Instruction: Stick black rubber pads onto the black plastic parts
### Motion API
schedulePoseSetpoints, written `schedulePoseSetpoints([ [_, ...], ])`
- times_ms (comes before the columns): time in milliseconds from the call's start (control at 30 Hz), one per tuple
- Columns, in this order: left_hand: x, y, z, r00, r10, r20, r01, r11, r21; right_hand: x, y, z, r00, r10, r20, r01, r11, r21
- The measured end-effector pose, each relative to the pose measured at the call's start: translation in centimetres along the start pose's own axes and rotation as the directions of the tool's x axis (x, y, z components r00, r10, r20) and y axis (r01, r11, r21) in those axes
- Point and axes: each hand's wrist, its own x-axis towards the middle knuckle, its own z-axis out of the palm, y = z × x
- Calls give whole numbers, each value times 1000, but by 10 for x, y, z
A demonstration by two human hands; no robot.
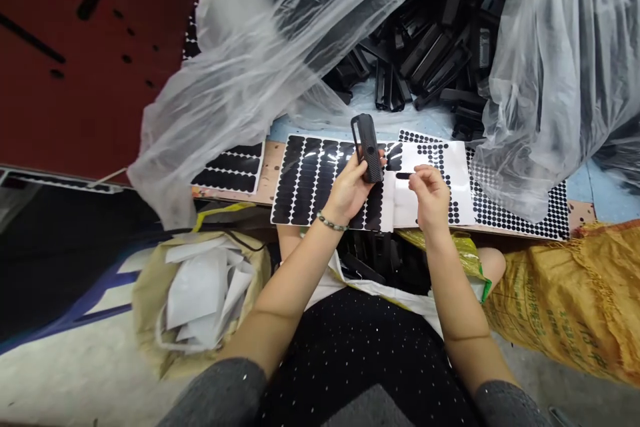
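My left hand [347, 190], with a beaded bracelet at the wrist, is closed around a black plastic casing [369, 147] with a textured face and a long opening along one side. To its right, my right hand [431, 197] is pinched at the fingertips on a small black oblong sticker [403, 175], which points toward the casing but is apart from it. Under both hands lie a sheet of long black stickers [310, 180] and a white backing sheet [407, 210] with some round black dots left on it.
Many black casings [430, 60] are heaped at the back between sheets of clear plastic [240, 73]. A sheet of black dots [525, 213] lies at the right. Below the table edge are a bag of white paper scraps [200, 287] and a yellow woven sack [570, 300].
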Motion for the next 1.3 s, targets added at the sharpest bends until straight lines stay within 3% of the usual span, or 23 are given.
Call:
schedulePoseSetpoints([
  [67, -13, 3, -1, 996, 9, 92, -8, 1000, -5, -2, -10, -1, 995, 98, 8, -98, 979, 180],
  [133, -26, 5, -1, 987, -37, 155, 34, 999, 20, -4, -21, 0, 991, 125, 42, -131, 959, 252],
  [300, -48, 11, -3, 929, -245, 278, 209, 966, 150, -3, -43, -7, 992, 14, 128, -25, 996, 86],
  [467, -57, 20, 0, 917, -298, 263, 219, 931, 293, 0, -57, -22, 961, -48, 274, 75, 993, -91],
  [767, -60, 29, 3, 911, -314, 267, 196, 900, 390, -6, -67, -28, 937, -21, 348, 84, 982, -169],
  [1000, -62, 30, 3, 907, -317, 277, 180, 887, 425, -8, -67, -29, 940, -30, 340, 107, 972, -210],
  [1300, -64, 23, 7, 943, -217, 252, 89, 895, 438, -20, -64, -22, 958, -193, 211, 262, 888, -377],
])
